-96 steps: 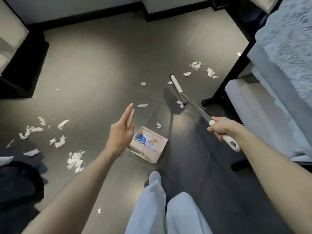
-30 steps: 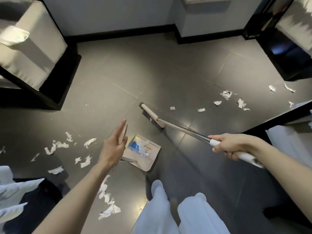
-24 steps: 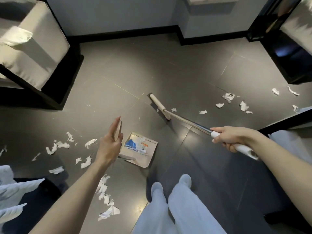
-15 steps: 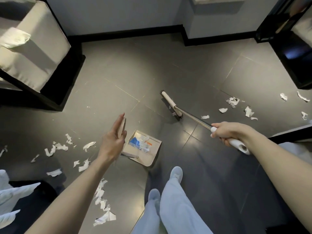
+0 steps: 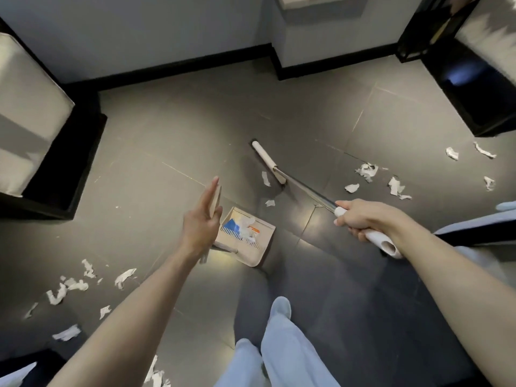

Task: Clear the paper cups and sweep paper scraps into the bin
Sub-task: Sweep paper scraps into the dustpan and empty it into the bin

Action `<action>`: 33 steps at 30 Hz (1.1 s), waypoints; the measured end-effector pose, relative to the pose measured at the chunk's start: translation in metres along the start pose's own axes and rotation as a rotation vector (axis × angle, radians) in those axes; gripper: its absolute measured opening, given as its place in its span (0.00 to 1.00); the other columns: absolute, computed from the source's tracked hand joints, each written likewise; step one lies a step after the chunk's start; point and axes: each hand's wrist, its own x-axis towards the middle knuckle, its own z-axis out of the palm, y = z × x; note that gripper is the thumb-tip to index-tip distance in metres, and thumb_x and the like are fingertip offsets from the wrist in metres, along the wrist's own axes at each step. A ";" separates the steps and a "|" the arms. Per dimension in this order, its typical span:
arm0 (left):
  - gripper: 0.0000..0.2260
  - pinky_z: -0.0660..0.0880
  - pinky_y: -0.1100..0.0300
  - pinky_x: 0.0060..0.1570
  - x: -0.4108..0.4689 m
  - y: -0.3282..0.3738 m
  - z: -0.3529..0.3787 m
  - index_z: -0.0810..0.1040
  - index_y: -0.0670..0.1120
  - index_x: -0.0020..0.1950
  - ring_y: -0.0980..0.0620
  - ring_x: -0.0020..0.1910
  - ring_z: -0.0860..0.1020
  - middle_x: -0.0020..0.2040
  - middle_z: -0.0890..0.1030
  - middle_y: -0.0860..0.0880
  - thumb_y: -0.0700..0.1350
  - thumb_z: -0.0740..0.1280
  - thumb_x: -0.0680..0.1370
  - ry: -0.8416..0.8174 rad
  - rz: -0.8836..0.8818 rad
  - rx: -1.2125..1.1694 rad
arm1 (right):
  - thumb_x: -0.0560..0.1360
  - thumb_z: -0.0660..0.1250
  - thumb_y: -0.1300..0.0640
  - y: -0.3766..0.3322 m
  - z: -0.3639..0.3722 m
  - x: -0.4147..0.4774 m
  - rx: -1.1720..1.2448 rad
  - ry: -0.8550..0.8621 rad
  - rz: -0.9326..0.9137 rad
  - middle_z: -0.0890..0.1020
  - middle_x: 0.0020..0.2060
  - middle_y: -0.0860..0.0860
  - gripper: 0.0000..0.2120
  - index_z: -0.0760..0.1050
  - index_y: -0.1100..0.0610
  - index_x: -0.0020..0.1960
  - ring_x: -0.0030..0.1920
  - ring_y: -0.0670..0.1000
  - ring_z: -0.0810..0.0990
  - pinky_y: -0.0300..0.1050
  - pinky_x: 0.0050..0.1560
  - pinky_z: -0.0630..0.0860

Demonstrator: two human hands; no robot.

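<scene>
Grey floor (image 5: 167, 135): paper scraps lie in loose groups at my left (image 5: 69, 286) and far right (image 5: 366, 171); I see no cups and no bin.
Broom (image 5: 268, 162): its head rests on the floor just beside two small pieces (image 5: 265, 178), I judge to pull them toward the dustpan.
Dustpan (image 5: 255, 255): it sits on the floor near the broom head, with some scraps inside.
Left hand (image 5: 202, 222): the fingers are straight and flat against the upright dustpan handle (image 5: 215, 196), probably to steady it; the thumb is hidden.
Right hand (image 5: 360, 219): it is wrapped firmly round the broom's white grip.

Pale blue trousers (image 5: 287, 356), matching footwear (image 5: 281, 307)
</scene>
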 end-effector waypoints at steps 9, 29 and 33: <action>0.29 0.77 0.48 0.57 0.072 0.008 0.005 0.63 0.63 0.74 0.37 0.55 0.79 0.66 0.77 0.49 0.38 0.64 0.79 -0.047 0.030 0.034 | 0.79 0.59 0.60 -0.022 0.011 0.047 -0.182 -0.082 0.015 0.70 0.31 0.55 0.25 0.59 0.55 0.75 0.24 0.50 0.68 0.43 0.30 0.68; 0.28 0.76 0.44 0.57 0.165 0.046 -0.008 0.60 0.71 0.70 0.37 0.55 0.79 0.63 0.79 0.47 0.41 0.61 0.80 -0.385 0.308 0.063 | 0.79 0.61 0.61 0.007 0.037 -0.070 0.359 -0.070 0.184 0.68 0.20 0.49 0.32 0.54 0.39 0.76 0.20 0.46 0.64 0.36 0.21 0.64; 0.29 0.78 0.52 0.55 0.173 0.061 0.014 0.60 0.73 0.70 0.41 0.52 0.80 0.65 0.77 0.52 0.42 0.61 0.80 -0.465 0.353 0.074 | 0.79 0.62 0.60 0.021 0.027 -0.069 0.481 0.022 0.205 0.68 0.19 0.49 0.32 0.54 0.40 0.76 0.20 0.46 0.64 0.35 0.21 0.65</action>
